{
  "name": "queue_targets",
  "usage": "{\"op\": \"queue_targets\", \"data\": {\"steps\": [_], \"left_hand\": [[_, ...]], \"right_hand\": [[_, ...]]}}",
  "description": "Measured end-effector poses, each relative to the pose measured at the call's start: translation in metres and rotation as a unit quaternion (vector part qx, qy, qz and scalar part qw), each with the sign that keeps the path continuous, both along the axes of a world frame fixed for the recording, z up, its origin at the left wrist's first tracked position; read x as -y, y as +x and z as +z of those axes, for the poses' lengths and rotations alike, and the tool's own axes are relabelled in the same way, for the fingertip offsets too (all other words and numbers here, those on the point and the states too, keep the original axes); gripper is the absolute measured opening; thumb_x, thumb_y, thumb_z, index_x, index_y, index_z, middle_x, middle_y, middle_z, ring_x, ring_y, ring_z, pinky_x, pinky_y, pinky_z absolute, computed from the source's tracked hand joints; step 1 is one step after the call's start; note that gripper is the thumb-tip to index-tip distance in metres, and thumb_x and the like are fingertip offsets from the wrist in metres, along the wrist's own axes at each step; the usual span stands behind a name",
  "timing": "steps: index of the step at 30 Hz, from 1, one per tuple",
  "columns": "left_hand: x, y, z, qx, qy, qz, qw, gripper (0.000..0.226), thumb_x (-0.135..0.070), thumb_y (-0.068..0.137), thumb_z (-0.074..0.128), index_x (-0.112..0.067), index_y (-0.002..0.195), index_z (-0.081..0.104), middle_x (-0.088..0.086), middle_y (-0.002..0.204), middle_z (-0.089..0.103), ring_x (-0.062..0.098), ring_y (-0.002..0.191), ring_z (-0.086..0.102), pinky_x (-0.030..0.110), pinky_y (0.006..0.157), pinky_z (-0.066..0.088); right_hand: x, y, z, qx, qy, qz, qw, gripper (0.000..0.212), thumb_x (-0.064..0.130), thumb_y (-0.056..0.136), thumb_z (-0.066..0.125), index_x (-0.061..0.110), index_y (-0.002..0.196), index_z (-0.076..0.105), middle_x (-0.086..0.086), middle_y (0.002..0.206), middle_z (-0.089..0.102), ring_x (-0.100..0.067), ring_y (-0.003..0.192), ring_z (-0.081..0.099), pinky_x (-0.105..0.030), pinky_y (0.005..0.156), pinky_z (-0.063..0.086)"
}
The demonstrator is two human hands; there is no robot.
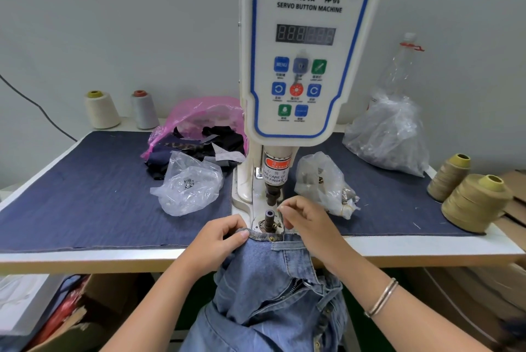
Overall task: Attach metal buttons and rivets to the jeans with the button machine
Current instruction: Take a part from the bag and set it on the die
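The white servo button machine (307, 47) stands mid-table, its punch (273, 195) above a dark lower die post (269, 218). Light blue jeans (273, 294) hang off the front edge, their waistband (264, 235) lying just in front of the die, with a small brass rivet (271, 238) showing on it. My left hand (219, 240) pinches the waistband on the left of the die. My right hand (304, 223), fingers curled, pinches something small right beside the die; what it is I cannot make out.
Clear bags of metal parts lie left (186, 183) and right (327, 183) of the machine, with a bigger bag (390, 135) at the back right. A pink bag of fabric scraps (199, 132) sits behind. Thread cones stand at the right edge (475, 203) and back left (101, 109). Denim covers the tabletop (85, 186).
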State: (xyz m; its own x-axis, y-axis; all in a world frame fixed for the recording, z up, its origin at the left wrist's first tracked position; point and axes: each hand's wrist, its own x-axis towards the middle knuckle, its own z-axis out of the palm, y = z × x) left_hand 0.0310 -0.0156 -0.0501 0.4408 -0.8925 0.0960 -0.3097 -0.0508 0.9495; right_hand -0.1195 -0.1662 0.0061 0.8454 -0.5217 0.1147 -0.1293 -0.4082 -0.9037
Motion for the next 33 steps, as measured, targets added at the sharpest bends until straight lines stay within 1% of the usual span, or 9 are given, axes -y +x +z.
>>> {"op": "queue_targets", "data": {"steps": [3, 7, 11, 14, 16, 19, 24, 28, 33], "left_hand": [[0.0, 0.0, 0.0, 0.001, 0.0, 0.0, 1.0, 0.025, -0.047, 0.077, 0.057, -0.027, 0.065, 0.051, -0.01, 0.062, 0.04, 0.004, 0.054, 0.037, 0.016, 0.05, 0.035], [0.0, 0.0, 0.001, 0.003, 0.001, -0.002, 1.0, 0.022, -0.042, 0.08, 0.057, -0.028, 0.065, 0.052, -0.01, 0.063, 0.042, 0.004, 0.056, 0.038, 0.017, 0.05, 0.036], [0.0, 0.0, 0.002, 0.019, 0.005, 0.002, 1.0, 0.021, -0.033, 0.084, 0.056, -0.024, 0.066, 0.052, -0.008, 0.065, 0.043, 0.007, 0.059, 0.04, 0.019, 0.055, 0.037], [-0.001, -0.001, 0.002, 0.03, 0.003, 0.004, 1.0, 0.02, -0.031, 0.084, 0.056, -0.02, 0.068, 0.052, -0.007, 0.066, 0.044, 0.008, 0.062, 0.04, 0.021, 0.06, 0.037], [-0.001, -0.001, 0.003, 0.03, 0.004, 0.006, 1.0, 0.021, -0.032, 0.084, 0.056, -0.018, 0.07, 0.052, -0.006, 0.067, 0.045, 0.009, 0.062, 0.041, 0.021, 0.06, 0.037], [0.0, -0.002, 0.004, 0.028, 0.004, 0.007, 1.0, 0.022, -0.032, 0.084, 0.056, -0.015, 0.071, 0.052, -0.004, 0.068, 0.045, 0.009, 0.063, 0.041, 0.021, 0.06, 0.037], [-0.001, -0.002, 0.005, 0.032, 0.003, 0.007, 0.999, 0.02, -0.031, 0.085, 0.056, -0.018, 0.069, 0.052, -0.008, 0.066, 0.045, 0.007, 0.062, 0.042, 0.019, 0.06, 0.038], [0.0, -0.002, 0.005, 0.033, 0.003, 0.007, 0.999, 0.02, -0.031, 0.084, 0.056, -0.019, 0.069, 0.052, -0.009, 0.065, 0.045, 0.006, 0.062, 0.042, 0.018, 0.059, 0.039], [0.0, -0.001, 0.004, 0.032, 0.003, 0.006, 0.999, 0.02, -0.03, 0.085, 0.055, -0.024, 0.066, 0.051, -0.009, 0.066, 0.044, 0.006, 0.062, 0.041, 0.018, 0.06, 0.038]], "right_hand": [[-0.001, 0.002, -0.002, -0.007, 0.061, -0.012, 0.998, 0.009, 0.017, 0.092, 0.057, 0.018, 0.091, 0.066, 0.006, 0.071, 0.066, 0.001, 0.067, 0.059, -0.012, 0.067, 0.048], [0.002, 0.001, 0.0, 0.012, 0.127, -0.024, 0.992, 0.006, 0.015, 0.087, 0.064, 0.017, 0.087, 0.069, 0.003, 0.078, 0.074, -0.002, 0.07, 0.066, -0.01, 0.065, 0.048], [0.004, 0.002, 0.005, 0.043, 0.204, -0.043, 0.977, 0.008, 0.011, 0.081, 0.07, 0.017, 0.078, 0.074, -0.004, 0.081, 0.075, -0.007, 0.075, 0.069, -0.015, 0.069, 0.052], [0.002, 0.004, 0.009, 0.051, 0.267, -0.028, 0.962, 0.014, 0.007, 0.081, 0.07, 0.018, 0.074, 0.076, -0.008, 0.085, 0.075, -0.012, 0.079, 0.069, -0.025, 0.079, 0.055], [0.002, 0.005, 0.01, 0.054, 0.294, -0.031, 0.954, 0.016, 0.004, 0.082, 0.069, 0.016, 0.074, 0.075, -0.009, 0.085, 0.075, -0.013, 0.078, 0.068, -0.025, 0.078, 0.054], [0.001, 0.006, 0.011, 0.043, 0.293, -0.041, 0.954, 0.016, 0.005, 0.078, 0.073, 0.018, 0.071, 0.077, -0.005, 0.08, 0.074, -0.011, 0.074, 0.067, -0.02, 0.073, 0.055], [-0.001, 0.007, 0.011, 0.025, 0.235, -0.047, 0.97, 0.011, 0.008, 0.074, 0.078, 0.018, 0.075, 0.073, -0.002, 0.078, 0.074, -0.009, 0.072, 0.067, -0.026, 0.078, 0.053], [-0.002, 0.011, 0.011, 0.027, 0.184, -0.051, 0.981, 0.029, 0.008, 0.072, 0.079, 0.015, 0.087, 0.056, -0.002, 0.076, 0.073, -0.011, 0.071, 0.07, -0.022, 0.073, 0.055], [-0.002, 0.014, 0.01, 0.035, 0.2, -0.048, 0.978, 0.034, 0.01, 0.073, 0.079, 0.015, 0.094, 0.053, 0.0, 0.075, 0.073, -0.008, 0.066, 0.068, -0.015, 0.061, 0.05]]}}
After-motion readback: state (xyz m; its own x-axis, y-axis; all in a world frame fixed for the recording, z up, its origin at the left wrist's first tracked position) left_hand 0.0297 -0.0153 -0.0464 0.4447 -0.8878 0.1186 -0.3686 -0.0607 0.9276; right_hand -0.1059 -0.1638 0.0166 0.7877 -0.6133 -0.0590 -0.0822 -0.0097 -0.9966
